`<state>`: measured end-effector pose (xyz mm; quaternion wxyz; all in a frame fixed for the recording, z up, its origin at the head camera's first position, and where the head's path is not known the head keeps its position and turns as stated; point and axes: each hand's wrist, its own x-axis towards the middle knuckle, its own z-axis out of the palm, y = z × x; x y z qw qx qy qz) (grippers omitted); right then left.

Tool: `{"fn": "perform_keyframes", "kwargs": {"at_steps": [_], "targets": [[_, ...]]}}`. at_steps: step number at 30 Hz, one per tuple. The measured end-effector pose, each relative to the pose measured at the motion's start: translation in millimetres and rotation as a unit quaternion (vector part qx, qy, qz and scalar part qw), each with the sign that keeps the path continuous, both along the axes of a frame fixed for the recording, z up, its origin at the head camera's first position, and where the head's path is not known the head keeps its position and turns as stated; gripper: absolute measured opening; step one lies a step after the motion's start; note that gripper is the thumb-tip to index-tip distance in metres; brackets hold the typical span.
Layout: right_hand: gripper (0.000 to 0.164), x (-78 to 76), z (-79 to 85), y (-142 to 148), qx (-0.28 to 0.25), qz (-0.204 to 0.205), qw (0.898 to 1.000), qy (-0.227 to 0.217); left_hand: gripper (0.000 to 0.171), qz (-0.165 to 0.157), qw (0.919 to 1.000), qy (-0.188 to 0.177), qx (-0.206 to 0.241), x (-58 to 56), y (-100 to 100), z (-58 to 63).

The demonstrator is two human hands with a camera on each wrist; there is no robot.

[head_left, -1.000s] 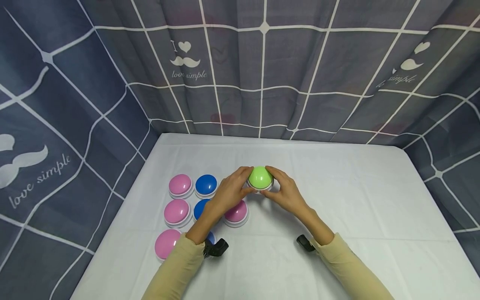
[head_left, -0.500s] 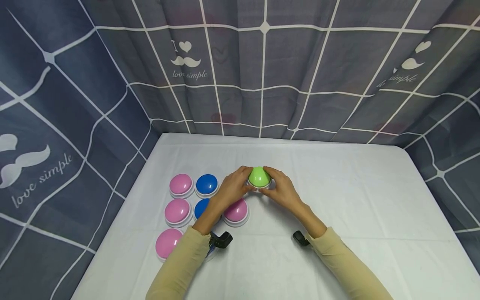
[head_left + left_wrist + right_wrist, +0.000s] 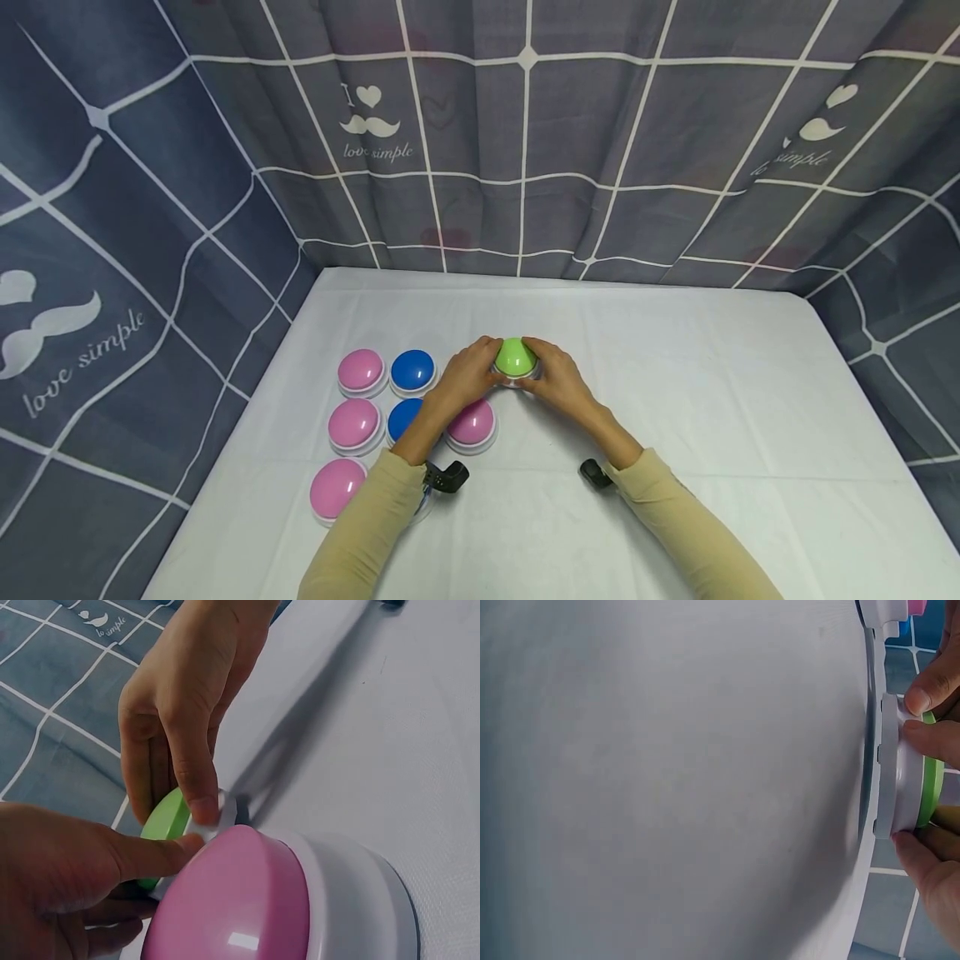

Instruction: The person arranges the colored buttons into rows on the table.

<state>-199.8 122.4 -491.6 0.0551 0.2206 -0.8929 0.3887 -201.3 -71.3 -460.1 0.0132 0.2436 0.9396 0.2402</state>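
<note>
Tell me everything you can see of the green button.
The green button has a smooth, shiny dome on a wider, round white base; both look like plastic. It sits dome up over the white table, beyond and to the right of the pink button closest to it. The left hand and right hand hold it from opposite sides, partly covering it. Whether its base touches the table is hard to tell.
</note>
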Motion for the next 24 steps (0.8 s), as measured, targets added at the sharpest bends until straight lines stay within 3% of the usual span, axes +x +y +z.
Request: {"fn": "perform_keyframes", "kwargs": {"at_steps": [8, 24], "targets": [[0.069, -2.5, -2.1, -5.5, -0.002, 0.003, 1.0, -0.021, 0.057, 0.013, 0.9999, -0.01, -0.001, -1.0, -1.3, -2.2], [0.068, -1.2, -1.2, -13.6, 0.004, 0.01, 1.0, -0.013, 0.057, 0.025, 0.9995, -0.007, -0.018, 2.3, -4.5, -1.2]]}}
